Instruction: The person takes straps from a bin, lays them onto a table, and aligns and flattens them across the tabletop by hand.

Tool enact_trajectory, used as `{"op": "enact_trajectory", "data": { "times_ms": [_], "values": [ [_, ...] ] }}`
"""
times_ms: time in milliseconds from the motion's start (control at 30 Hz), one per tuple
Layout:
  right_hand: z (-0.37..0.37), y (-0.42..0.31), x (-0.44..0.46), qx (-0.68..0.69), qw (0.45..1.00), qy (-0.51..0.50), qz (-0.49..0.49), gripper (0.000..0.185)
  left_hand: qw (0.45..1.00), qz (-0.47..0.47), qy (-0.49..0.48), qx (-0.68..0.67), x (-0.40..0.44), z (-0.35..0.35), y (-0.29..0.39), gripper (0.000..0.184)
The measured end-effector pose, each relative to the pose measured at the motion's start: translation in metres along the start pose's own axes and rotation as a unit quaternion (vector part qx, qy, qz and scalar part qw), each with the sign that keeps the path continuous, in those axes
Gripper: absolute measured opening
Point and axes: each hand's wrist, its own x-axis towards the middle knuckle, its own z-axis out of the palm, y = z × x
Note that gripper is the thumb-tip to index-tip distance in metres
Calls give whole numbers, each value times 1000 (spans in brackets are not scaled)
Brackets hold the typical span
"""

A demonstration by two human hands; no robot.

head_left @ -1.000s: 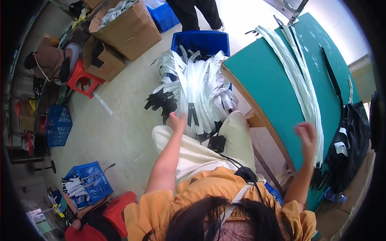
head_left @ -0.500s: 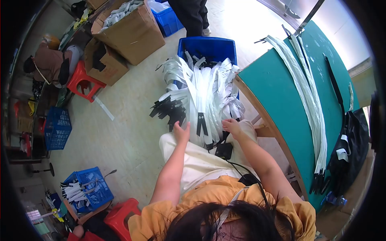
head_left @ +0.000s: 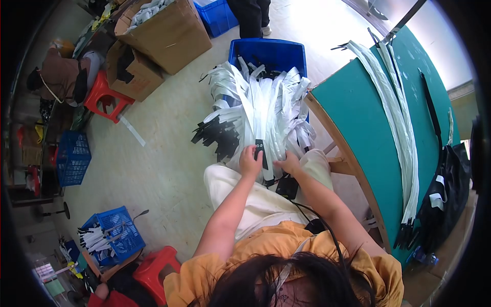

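A thick heap of long white fabric strips hangs over the near side of a blue bin, down toward my lap. Many strips end in black tabs, fanned out at the left. In the middle, one black end piece with two small pale marks lies on top. My left hand is at its left edge, thumb and fingers curved but apart; contact is hard to make out. On the right, my right hand lies against the white strips with its fingers spread.
A green table on the right bears long white strips and a black bag. A small black box with a cable rests on my lap. Cartons, red stools and blue baskets stand leftward. Other people are nearby.
My left hand has moved right and forward to the central black end piece. My right hand has shifted slightly lower and closer to the strips. The view has tilted slightly.
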Motion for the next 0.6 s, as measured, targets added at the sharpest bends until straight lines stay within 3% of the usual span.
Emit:
{"op": "enact_trajectory", "data": {
  "times_ms": [100,200,233,333,433,600],
  "values": [
    [4,11,3,-16,999,9,-43,58,993,-35,-60,92,9,6,13,38],
    [-4,13,3,50,996,-73,-26,57,971,-99,-85,198,22,5,38,51],
    [-2,15,3,57,997,-38,-20,55,961,-122,-84,233,25,5,45,55],
    [7,26,6,72,996,49,-21,50,978,-81,57,185,42,16,42,59],
    [16,41,2,83,993,76,-43,44,969,-103,-10,226,62,21,46,63],
    [13,50,1,109,987,100,-67,37,955,-214,-131,156,88,33,14,44]
  ]
}}
